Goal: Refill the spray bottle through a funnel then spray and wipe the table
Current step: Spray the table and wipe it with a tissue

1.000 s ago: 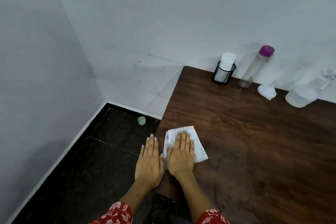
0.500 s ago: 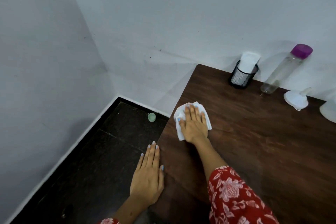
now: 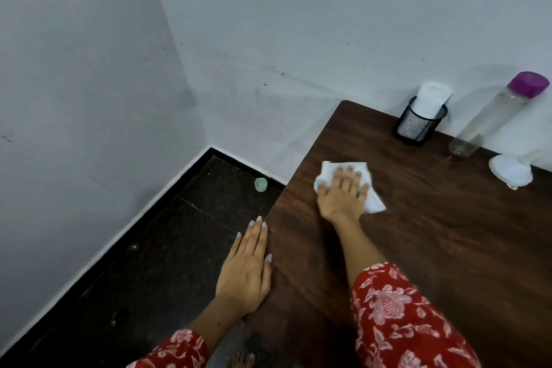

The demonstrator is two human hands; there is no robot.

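My right hand (image 3: pixel 342 193) lies flat, fingers spread, pressing a white tissue (image 3: pixel 373 203) onto the dark wooden table (image 3: pixel 448 248) near its left edge. My left hand (image 3: pixel 246 269) rests flat with fingers together at the table's left edge, holding nothing. A white funnel (image 3: pixel 511 172) lies on the table at the far right. A clear bottle with a purple cap (image 3: pixel 495 113) stands behind it against the wall. The spray bottle is out of view.
A black mesh cup holding white tissues (image 3: pixel 419 124) stands at the table's back edge by the wall. A small green cap (image 3: pixel 260 184) lies on the dark floor left of the table. Grey walls meet in a corner at the left.
My right hand has slid the tissue away from me, from the table's near left edge toward the back, then a little right. My left hand stays at the table edge.
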